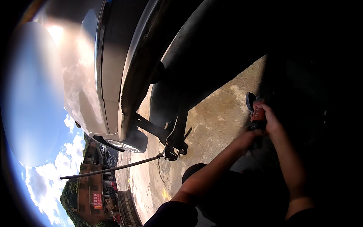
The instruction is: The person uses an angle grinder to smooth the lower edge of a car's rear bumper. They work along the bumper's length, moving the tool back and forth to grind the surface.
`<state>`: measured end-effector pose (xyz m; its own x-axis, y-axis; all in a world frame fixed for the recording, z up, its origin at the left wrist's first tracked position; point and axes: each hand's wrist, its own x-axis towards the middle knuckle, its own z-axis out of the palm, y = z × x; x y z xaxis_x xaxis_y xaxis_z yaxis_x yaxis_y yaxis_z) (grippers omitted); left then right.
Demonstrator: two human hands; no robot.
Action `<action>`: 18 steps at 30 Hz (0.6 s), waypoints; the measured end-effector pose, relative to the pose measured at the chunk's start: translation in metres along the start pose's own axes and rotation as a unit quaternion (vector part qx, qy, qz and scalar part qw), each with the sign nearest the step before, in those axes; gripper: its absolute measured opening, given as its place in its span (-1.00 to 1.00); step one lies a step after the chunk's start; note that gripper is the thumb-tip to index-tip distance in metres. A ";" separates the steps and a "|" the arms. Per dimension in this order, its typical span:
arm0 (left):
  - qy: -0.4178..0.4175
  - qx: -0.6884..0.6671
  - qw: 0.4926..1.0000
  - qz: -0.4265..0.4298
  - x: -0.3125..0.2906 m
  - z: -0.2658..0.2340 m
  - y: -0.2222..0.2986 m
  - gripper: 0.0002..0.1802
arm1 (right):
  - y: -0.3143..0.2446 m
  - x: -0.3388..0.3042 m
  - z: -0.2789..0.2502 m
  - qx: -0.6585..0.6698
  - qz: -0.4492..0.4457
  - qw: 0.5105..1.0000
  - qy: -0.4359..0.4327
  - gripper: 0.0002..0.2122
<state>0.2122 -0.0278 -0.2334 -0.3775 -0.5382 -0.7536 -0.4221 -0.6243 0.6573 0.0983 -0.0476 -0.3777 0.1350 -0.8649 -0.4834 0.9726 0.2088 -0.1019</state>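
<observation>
My left hand [248, 140] is closed around the dark rear part of a red and black angle grinder [258, 113]. My right hand [271, 118] wraps the tool's red body, closer to its head. A round disc with a pale rim [249, 101] shows at the head end. Deep shade hides part of the grinder and some of my fingers. Beyond the tool lies sunlit concrete [223, 109].
A pale car [109, 113] fills the upper left, its wheel [130, 143] visible. A floor jack [174, 149] reaches under its sill, and its long handle [113, 169] sticks out leftward. Brick buildings [90, 185] stand beyond. Dark shade covers the right side.
</observation>
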 end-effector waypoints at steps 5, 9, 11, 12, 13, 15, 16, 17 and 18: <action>0.064 0.119 0.989 0.057 -0.007 -0.004 -0.008 -0.37 | -0.001 -0.026 0.024 0.083 0.027 0.996 -0.026 -0.60; 0.088 0.128 0.987 0.035 -0.015 -0.016 -0.014 -0.29 | 0.008 -0.024 0.037 0.045 0.036 0.995 -0.083 -0.60; 0.112 0.126 0.985 0.049 -0.019 -0.023 -0.020 -0.28 | 0.013 -0.016 0.045 0.027 0.066 0.992 -0.099 -0.64; 0.125 0.119 0.983 0.055 -0.023 -0.022 -0.021 -0.28 | 0.014 -0.014 0.049 0.005 0.082 0.991 -0.108 -0.65; 0.136 0.111 0.983 0.060 -0.027 -0.020 -0.022 -0.28 | 0.014 -0.014 0.053 -0.020 0.080 0.991 -0.107 -0.65; 0.146 0.108 0.981 0.067 -0.027 -0.018 -0.020 -0.29 | 0.008 -0.015 0.061 -0.069 0.063 0.989 -0.115 -0.66; 0.153 0.115 0.978 0.081 -0.027 -0.019 -0.022 -0.29 | 0.005 -0.018 0.069 -0.088 0.056 0.988 -0.116 -0.66; 0.158 0.122 0.975 0.094 -0.027 -0.021 -0.024 -0.28 | 0.002 -0.023 0.076 -0.106 0.049 0.986 -0.116 -0.66; 0.163 0.129 0.972 0.108 -0.026 -0.022 -0.026 -0.28 | -0.001 -0.026 0.082 -0.125 0.040 0.985 -0.115 -0.66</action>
<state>0.2509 -0.0099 -0.2314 -0.2176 -0.8181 -0.5323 -0.5700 -0.3362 0.7497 0.1096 -0.0628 -0.2939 0.2759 -0.9160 -0.2914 0.8844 0.3606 -0.2962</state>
